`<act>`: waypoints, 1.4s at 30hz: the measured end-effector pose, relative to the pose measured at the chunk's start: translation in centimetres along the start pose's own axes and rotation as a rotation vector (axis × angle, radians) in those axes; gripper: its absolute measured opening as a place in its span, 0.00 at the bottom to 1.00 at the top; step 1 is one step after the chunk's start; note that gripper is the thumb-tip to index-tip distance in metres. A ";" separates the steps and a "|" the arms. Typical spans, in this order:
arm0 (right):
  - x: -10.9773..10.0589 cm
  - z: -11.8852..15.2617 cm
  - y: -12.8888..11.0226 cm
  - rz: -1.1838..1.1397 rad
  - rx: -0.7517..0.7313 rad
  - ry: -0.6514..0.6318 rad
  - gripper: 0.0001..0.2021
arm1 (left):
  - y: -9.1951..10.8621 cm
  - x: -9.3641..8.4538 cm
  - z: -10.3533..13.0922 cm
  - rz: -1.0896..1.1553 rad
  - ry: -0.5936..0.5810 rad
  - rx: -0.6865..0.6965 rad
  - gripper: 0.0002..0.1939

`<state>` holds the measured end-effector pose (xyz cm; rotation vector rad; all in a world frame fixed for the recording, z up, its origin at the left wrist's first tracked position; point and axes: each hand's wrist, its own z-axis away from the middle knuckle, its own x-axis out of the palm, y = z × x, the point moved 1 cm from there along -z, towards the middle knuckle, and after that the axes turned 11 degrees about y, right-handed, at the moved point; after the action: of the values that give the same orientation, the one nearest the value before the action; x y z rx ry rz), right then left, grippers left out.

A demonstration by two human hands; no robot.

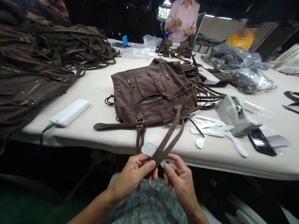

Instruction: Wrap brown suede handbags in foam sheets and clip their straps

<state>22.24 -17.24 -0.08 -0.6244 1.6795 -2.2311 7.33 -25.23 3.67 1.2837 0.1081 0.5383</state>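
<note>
A brown bag (149, 93) with brass buckles and a zipped pocket lies on the white table, its long handles (171, 133) hanging over the front edge. My left hand (137, 171) is closed round the handles near their lower end, thumb on top. A white tag strip (149, 149) passes behind the handles. On the right side of the handles, my right hand (178, 174) pinches the strip's serrated end between thumb and fingers. More white strips (210, 127) lie in a loose pile right of the bag.
Piled brown bags (35, 71) fill the left side. A white power bank (70, 112) with a cable sits near the front edge. At right are a grey tape dispenser (235, 116), a phone (261, 141) and plastic-wrapped bags (252, 79). Two people stand beyond the table (245, 165).
</note>
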 end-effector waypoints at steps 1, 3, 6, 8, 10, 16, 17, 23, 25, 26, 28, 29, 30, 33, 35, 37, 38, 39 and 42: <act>-0.1 0.4 -0.3 0.006 -0.040 0.029 0.15 | 0.0 0.1 0.0 0.001 0.010 0.001 0.20; -0.1 0.9 -1.1 0.010 -0.099 0.004 0.12 | -0.2 0.5 0.0 -0.025 0.027 0.009 0.21; -0.1 1.1 -2.3 -0.041 -0.061 -0.182 0.09 | -0.5 0.8 0.0 -0.143 0.061 0.082 0.21; -0.3 0.8 -3.3 -0.090 0.011 -0.319 0.12 | -0.7 0.8 -0.1 -0.233 0.101 0.155 0.19; -0.5 0.5 -4.1 -0.110 0.058 -0.440 0.18 | -0.8 0.6 -0.2 -0.285 0.124 0.194 0.18; -1.0 -0.4 -4.7 0.271 -0.270 -0.191 0.08 | -0.8 0.8 -0.1 -0.383 0.127 0.227 0.16; -0.9 -0.4 -4.7 0.335 -0.373 -0.100 0.07 | -0.8 1.0 -0.1 -0.396 0.146 0.247 0.16; 0.0 0.1 -3.5 0.240 -0.277 0.069 0.07 | -0.3 1.6 -0.5 -0.401 0.275 0.439 0.11; 0.2 0.3 -3.4 0.202 -0.187 0.086 0.09 | -0.4 1.8 -0.6 -0.378 0.295 0.457 0.09; 0.2 0.5 -3.3 0.198 -0.161 0.091 0.10 | -0.5 1.9 -0.7 -0.360 0.305 0.449 0.08; 0.3 0.7 -3.4 0.185 -0.112 0.083 0.11 | -0.8 2.1 -0.7 -0.310 0.333 0.407 0.06; 0.4 0.7 -3.4 0.169 -0.077 0.071 0.11 | -0.9 2.1 -0.7 -0.285 0.347 0.387 0.06; 0.4 0.7 -3.4 0.147 -0.042 0.060 0.12 | -1.0 2.1 -0.7 -0.269 0.358 0.377 0.06; 0.7 0.5 -3.3 0.083 0.008 0.045 0.14 | -1.2 2.1 -0.6 -0.313 0.363 0.422 0.06; 0.9 0.3 -3.0 0.062 0.012 0.043 0.15 | -1.3 1.9 -0.6 -0.388 0.375 0.488 0.06; 1.1 0.0 -2.8 0.057 0.027 0.044 0.15 | -1.3 1.7 -0.6 -0.460 0.396 0.552 0.07; 1.1 -0.1 -2.7 0.055 0.036 0.051 0.15 | -1.3 1.7 -0.5 -0.492 0.405 0.582 0.07; 1.2 -0.1 -2.6 0.053 0.042 0.061 0.15 | -1.3 1.6 -0.5 -0.523 0.409 0.608 0.07; 1.1 -0.2 -2.5 0.055 0.052 0.088 0.17 | -1.2 1.7 -0.2 -0.600 0.403 0.710 0.07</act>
<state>21.22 -16.88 2.48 -0.4684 1.6523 -2.2863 9.11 -24.50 2.87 1.7066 1.0626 0.2232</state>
